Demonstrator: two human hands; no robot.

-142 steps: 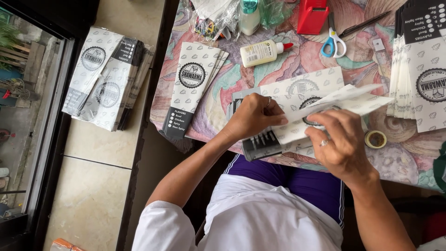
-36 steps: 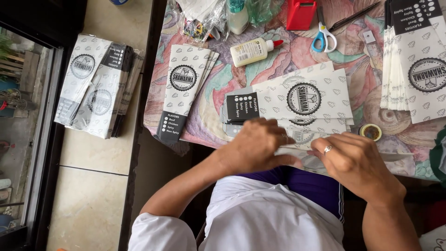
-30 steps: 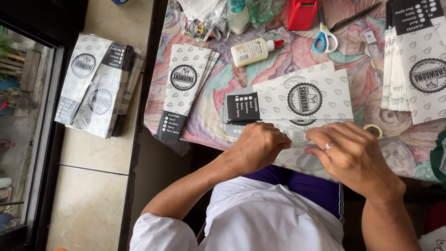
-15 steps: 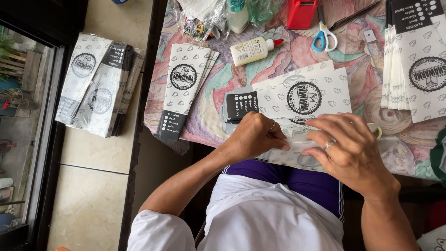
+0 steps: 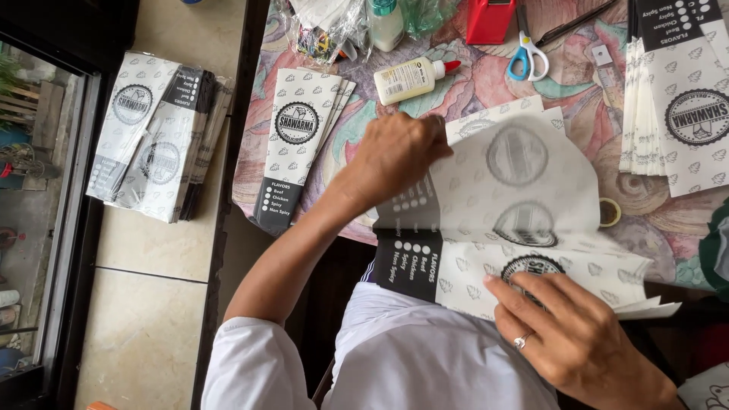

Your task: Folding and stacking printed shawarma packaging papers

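Two hands work one printed paper sheet (image 5: 524, 205) at the near edge of the patterned table (image 5: 486, 76). Our left hand (image 5: 399, 152) grips the sheet's far flap, fingers curled over its edge, and holds it lifted and folded back so the pale underside faces us. Our right hand (image 5: 581, 342), a ring on one finger, presses flat with spread fingers on the sheet's near part, pinning it over our lap.

We see few real containers. A crumpled clear plastic bag (image 5: 326, 26) at the table's far side holds small mixed items that we cannot make out. A white glue bottle (image 5: 410, 78) with a red tip lies on its side just past the left hand.

Blue-handled scissors (image 5: 528, 57) and a red box (image 5: 490, 17) sit farther back. A small stack of finished paper sleeves (image 5: 304, 144) lies left of the sheet, and a taller pile of sleeves (image 5: 683, 106) stands at the right. A tape roll (image 5: 609, 212) rests beside the sheet's right edge. More sleeves (image 5: 156, 137) lie on the tiled ledge (image 5: 152, 258) beyond the table.
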